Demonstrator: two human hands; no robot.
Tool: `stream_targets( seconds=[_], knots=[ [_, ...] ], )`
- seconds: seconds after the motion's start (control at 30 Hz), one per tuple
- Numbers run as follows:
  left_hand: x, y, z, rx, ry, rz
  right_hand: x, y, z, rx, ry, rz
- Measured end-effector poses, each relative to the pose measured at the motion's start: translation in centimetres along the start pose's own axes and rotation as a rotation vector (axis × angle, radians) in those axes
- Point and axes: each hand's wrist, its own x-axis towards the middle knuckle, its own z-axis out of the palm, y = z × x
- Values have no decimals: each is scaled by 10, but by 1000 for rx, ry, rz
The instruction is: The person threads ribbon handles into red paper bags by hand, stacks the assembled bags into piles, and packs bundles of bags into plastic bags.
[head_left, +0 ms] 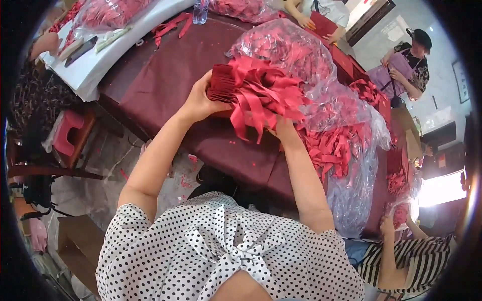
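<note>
My left hand is closed round one end of a thick stack of dark red folded paper pieces, thumb and fingers on its sides. From the stack's other end a loose bunch of glossy red ribbons fans out to the right and hangs down. My right hand is under the right side of the bunch; the ribbons cover its fingers, so its grip does not show. The bundle is held up over the dark red covered table.
Large clear plastic bags of red ribbons lie beyond and right of the bundle. A clear cup stands at the far edge. On the left are a white-covered table and a pink stool. Other people work at the far side and right.
</note>
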Motion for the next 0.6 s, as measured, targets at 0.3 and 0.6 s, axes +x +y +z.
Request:
stream_targets(
  seconds=[0.3,0.6],
  knots=[
    [-4,-16,-10,-102,117,-77,-27,-296,-12,-1008,-267,142],
    [2,-36,-16,-147,109,-59,49,-293,117,-1304,-383,-417]
  ],
)
